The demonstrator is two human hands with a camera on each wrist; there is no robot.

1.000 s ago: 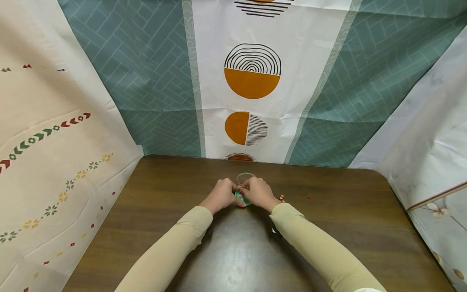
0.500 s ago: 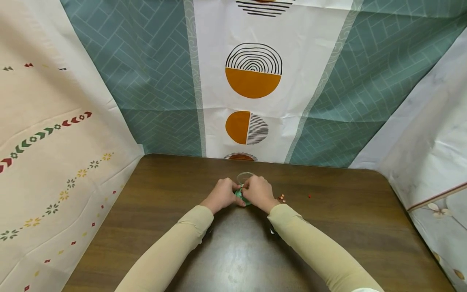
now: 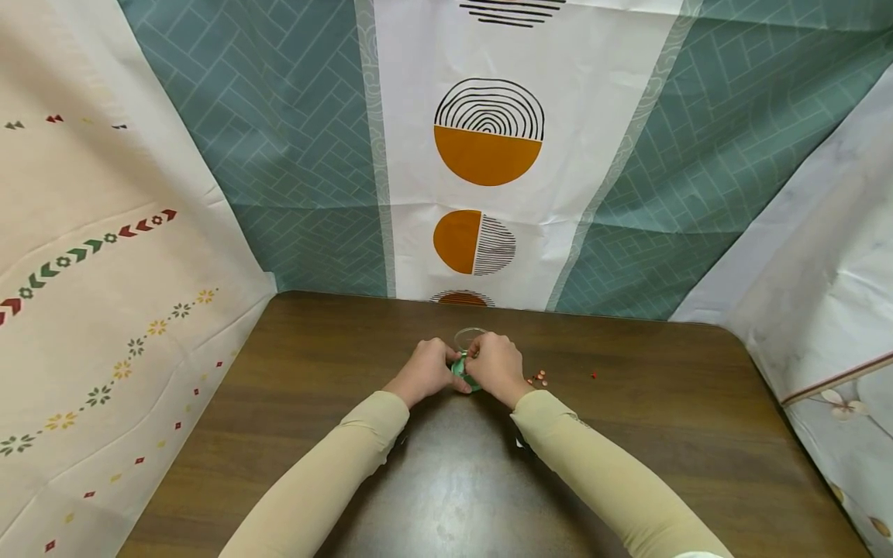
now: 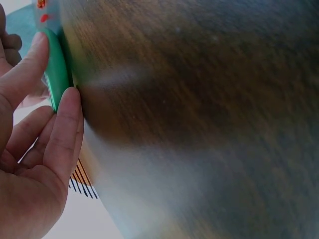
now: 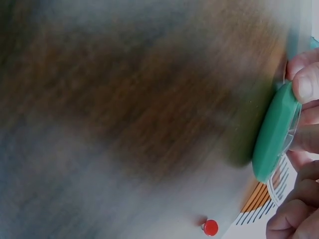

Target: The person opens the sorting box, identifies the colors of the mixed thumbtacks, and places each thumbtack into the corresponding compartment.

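Observation:
In the head view my left hand grips a small round green case on the table. Its thumb and fingers hold the green rim from either side in the left wrist view, where the left hand fills the lower left. My right hand is at the case's right side, fingers curled and fingertips close to its top; whether they pinch anything is hidden. The right wrist view shows the case tilted, with the right hand's curled fingers below it.
A clear round rim stands up behind the case. Several small orange-red pieces lie right of my right hand, and one red piece farther right. A red round-headed piece shows in the right wrist view.
Red bits seen at the case under my right fingertips are no longer visible. My right hand has shifted slightly; my left hand keeps its grip. The head view has tilted a little.

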